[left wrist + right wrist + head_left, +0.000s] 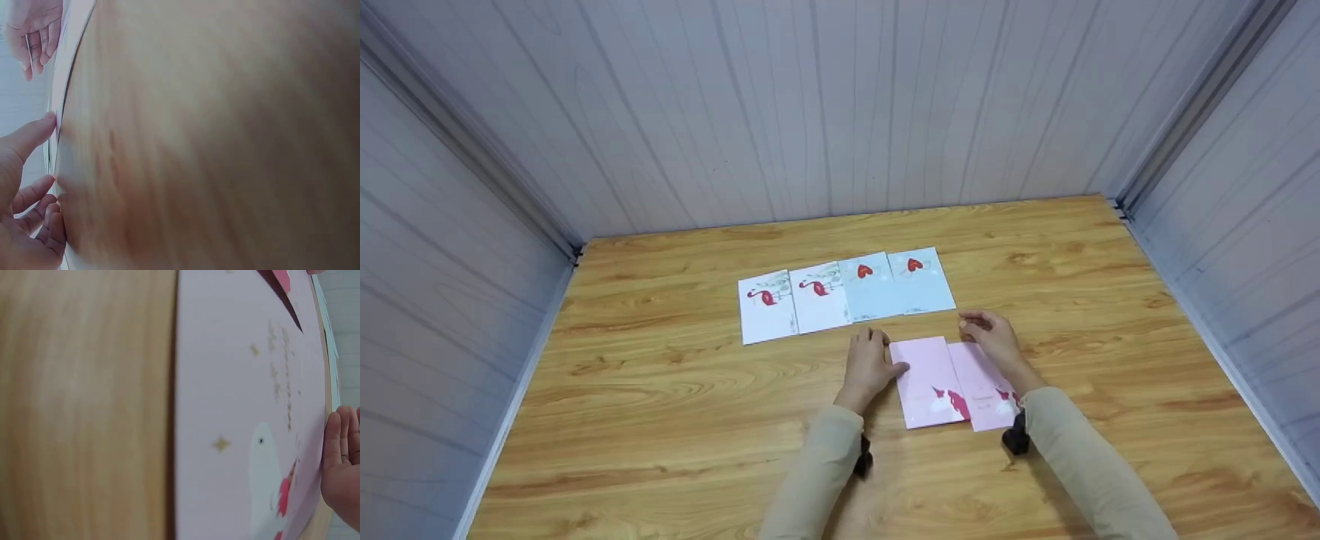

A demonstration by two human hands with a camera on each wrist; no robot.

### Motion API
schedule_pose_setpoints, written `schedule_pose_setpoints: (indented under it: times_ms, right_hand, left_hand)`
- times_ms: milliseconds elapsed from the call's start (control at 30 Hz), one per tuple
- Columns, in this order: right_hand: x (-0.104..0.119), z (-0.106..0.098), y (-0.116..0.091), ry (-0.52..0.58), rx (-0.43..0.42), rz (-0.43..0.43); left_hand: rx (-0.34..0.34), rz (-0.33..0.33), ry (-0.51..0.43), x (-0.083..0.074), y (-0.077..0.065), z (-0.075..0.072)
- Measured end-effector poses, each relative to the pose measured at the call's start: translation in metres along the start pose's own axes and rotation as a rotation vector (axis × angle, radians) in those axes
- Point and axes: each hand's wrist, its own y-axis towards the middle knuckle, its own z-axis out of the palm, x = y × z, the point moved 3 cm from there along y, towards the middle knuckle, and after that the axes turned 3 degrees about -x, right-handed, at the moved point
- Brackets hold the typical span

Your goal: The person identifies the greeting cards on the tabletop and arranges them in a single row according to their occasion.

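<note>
A: What do we have on the left grip [870,367]?
B: Relaxed, fingers loosely bent. Thumb is at the left edge of the left pink unicorn card [924,371]. We see no pinch.
A: Right grip [994,341]?
B: Also relaxed. It's over the upper right corner of the right pink unicorn card [984,394]; our right wrist view shows fingers fairly straight at the far edge. We can't confirm contact.
A: Card positions?
B: Both pink cards lie side by side on the tabletop [660,427], between the hands, unicorns at the near end. Our right wrist view has a dark wedge where they meet.
A: Behind them?
B: A row of four. From our left: first white flamingo card [766,319], second white flamingo card [823,311], first pale blue heart card [877,300], second pale blue heart card [928,292]. Neighbours are touching or nearly so.
A: Arms?
B: Beige sleeves [819,465], dark device [1016,435] at the right wrist.
</note>
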Motion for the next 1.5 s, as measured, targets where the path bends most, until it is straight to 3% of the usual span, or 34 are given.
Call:
schedule_pose_setpoints:
  times_ms: [367, 533, 667, 867, 1100, 1500]
  right_hand:
    - [0.002, 0.001, -0.001, -0.079, 0.029, -0.002]
    - [0.005, 0.006, -0.005, -0.248, 0.087, -0.034]
    - [0.008, 0.01, -0.008, -0.42, 0.132, -0.125]
    - [0.009, 0.016, -0.01, -0.517, 0.182, -0.13]
    - [0.009, 0.018, -0.01, -0.487, 0.155, -0.052]
    - [0.006, 0.016, -0.009, -0.271, 0.139, -0.012]
  left_hand:
    - [0.038, -0.029, -0.011, 0.0, 0.003, 0.002]
    - [0.015, 0.011, -0.033, 0.002, 0.002, 0.002]
    - [0.01, 0.031, -0.044, 0.002, 0.002, 0.003]
    - [0.024, 0.009, -0.057, 0.002, 0.002, 0.003]
    - [0.028, -0.007, -0.061, 0.003, 0.001, 0.004]
    - [-0.011, 0.011, -0.133, 0.004, -0.003, 0.002]
